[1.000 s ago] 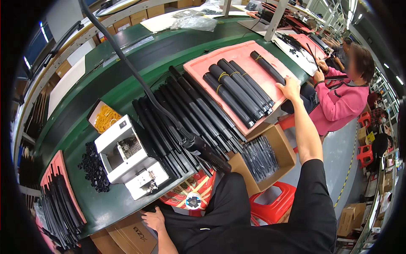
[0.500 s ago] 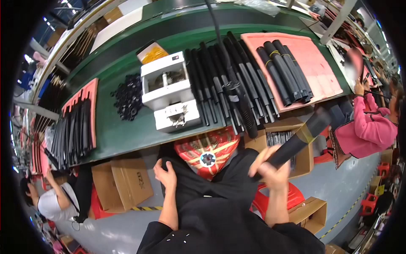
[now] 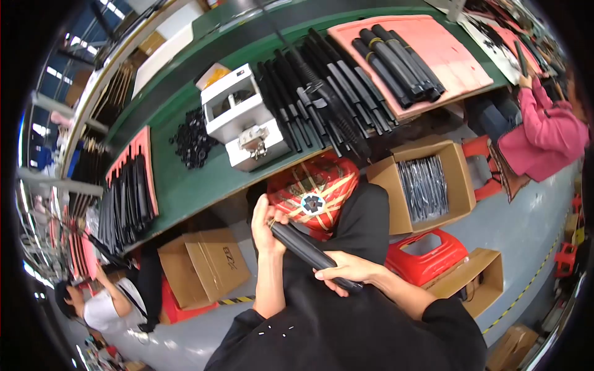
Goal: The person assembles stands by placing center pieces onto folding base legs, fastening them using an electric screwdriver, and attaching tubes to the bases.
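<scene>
In the head view, holding a bundle of black tubes [image 3: 303, 245] aslant over the lap [image 3: 366, 213], clamped near opposite ends by left hand [image 3: 267, 234] and right hand [image 3: 351, 269], fingers curled round. Apparently steadying it; calls for matched, even grip.

Red stool [image 3: 427, 263] beside an open carton [image 3: 489, 300], near right.
A person in pink [image 3: 538, 139], far right; another in white [image 3: 114, 306], left, apparently seated.

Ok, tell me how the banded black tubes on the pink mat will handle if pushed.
The black tubes look stiff, since they lie straight on the pink mat. Being round, they may roll if pushed, though their neighbours alongside could check that. Their smooth, slightly shiny sides might feel slippery.
</scene>
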Demonstrator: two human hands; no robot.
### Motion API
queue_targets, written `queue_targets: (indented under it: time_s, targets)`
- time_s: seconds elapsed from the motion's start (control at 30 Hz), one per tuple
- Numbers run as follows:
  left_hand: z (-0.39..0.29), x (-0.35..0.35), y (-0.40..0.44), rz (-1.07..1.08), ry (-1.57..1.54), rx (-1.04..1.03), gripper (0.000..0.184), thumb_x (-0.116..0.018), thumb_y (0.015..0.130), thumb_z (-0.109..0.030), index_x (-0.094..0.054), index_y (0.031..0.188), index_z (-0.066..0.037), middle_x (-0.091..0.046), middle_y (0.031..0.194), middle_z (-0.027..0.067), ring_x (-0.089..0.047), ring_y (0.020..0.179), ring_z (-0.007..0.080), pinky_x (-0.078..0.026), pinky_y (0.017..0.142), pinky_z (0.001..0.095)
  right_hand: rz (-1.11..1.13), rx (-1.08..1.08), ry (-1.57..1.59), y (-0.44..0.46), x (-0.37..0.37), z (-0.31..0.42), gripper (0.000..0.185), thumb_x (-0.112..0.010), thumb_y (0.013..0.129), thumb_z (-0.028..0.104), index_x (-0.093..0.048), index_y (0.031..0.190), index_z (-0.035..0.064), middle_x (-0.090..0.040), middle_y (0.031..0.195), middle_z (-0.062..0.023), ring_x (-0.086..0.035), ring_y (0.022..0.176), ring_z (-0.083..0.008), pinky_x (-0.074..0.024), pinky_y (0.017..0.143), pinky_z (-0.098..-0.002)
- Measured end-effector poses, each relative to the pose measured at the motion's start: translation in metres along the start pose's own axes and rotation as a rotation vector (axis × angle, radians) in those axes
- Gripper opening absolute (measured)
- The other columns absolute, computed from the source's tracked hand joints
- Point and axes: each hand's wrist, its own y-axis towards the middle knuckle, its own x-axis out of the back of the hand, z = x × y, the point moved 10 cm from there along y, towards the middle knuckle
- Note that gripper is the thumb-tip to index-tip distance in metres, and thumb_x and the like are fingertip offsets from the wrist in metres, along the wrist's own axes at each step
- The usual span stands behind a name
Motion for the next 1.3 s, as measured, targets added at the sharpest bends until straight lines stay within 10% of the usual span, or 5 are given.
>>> queue_targets:
  time_s: [0.6,0.87,0.9,1.13,1.3]
  targets:
    - [-0.196,-0.014,-0.035,-0.175,0.140,-0.709,0.034,-0.051,0.110,-0.040,-0.065,0.094,-0.014,-0.032,0.056,-0.0108,-0.022,0.046,0.0024,-0.017,0.042,0.0221,0.037,-0.202,0.104,-0.041,0.013,-0.027,0.034,-0.066,0.098,0.017,-0.053,0.122,-0.0019,-0.058,0.065,-0.0095,-0.048,0.038,-0.0156,-0.0405,0.033,-0.0269]
    - [-0.302,-0.217,0.181,0.196,0.469,-0.583,0.082,-0.044,0.103,-0.066,-0.049,0.148,0.002,-0.056,0.129,0.0196,-0.052,0.113,0.0241,-0.037,0.102,0.0394,-0.036,-0.178,0.062,-0.024,-0.008,-0.019,0.034,-0.067,0.097,0.014,-0.052,0.123,-0.0015,-0.057,0.065,-0.0091,-0.048,0.038,-0.0158,-0.0405,0.034,-0.0270]
    - [-0.291,-0.233,0.205,0.223,0.488,-0.440,0.098,-0.036,0.099,-0.077,-0.039,0.156,0.004,-0.036,0.156,0.0328,-0.026,0.151,0.0463,-0.016,0.124,0.0538,-0.031,-0.172,0.064,-0.022,-0.015,-0.019,0.034,-0.067,0.097,0.014,-0.052,0.123,-0.0015,-0.057,0.065,-0.0091,-0.048,0.038,-0.0157,-0.0403,0.034,-0.0267]
    - [-0.289,-0.218,0.203,0.246,0.641,-0.468,0.102,-0.029,0.099,-0.078,-0.030,0.161,0.003,-0.004,0.172,0.0279,0.009,0.159,0.0441,0.003,0.127,0.0561,-0.021,-0.036,0.014,-0.036,-0.018,0.005,0.032,-0.067,0.095,0.012,-0.054,0.120,-0.0018,-0.062,0.070,-0.0107,-0.056,0.044,-0.0187,-0.0459,0.043,-0.0269]
    - [-0.246,-0.157,0.023,0.290,0.559,-0.973,0.040,-0.050,0.104,-0.039,-0.062,0.117,-0.003,-0.064,0.118,0.0115,-0.058,0.089,0.0177,-0.047,0.078,0.0318,-0.108,0.300,-0.166,-0.057,-0.003,0.049,0.034,-0.067,0.093,0.011,-0.055,0.122,-0.0034,-0.070,0.080,-0.0142,-0.068,0.062,-0.0234,-0.0546,0.065,-0.0287]
